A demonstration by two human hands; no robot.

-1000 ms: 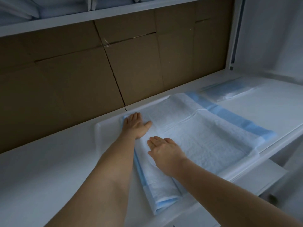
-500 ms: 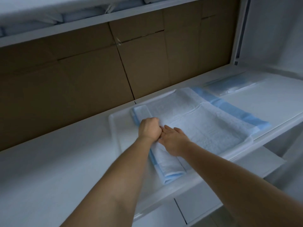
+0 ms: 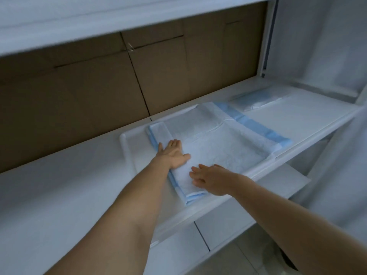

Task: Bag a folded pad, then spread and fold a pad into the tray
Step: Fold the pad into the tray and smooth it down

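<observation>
Left hand point(image 3: 174, 155) and right hand point(image 3: 210, 179), fingers flat, holding nothing, press the pad point(image 3: 218, 147) fold; release may let it spring open in tray point(image 3: 127, 143)

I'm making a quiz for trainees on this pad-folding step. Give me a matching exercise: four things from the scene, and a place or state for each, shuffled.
Things:
1. left hand
2. right hand
3. bagged pad
4. tray

States:
A. far right on the shelf
B. flat on the folded strip, farther from the camera
C. holds the spread pad
D. flat on the folded strip's near end

Pairs: 1-B, 2-D, 3-A, 4-C
</observation>
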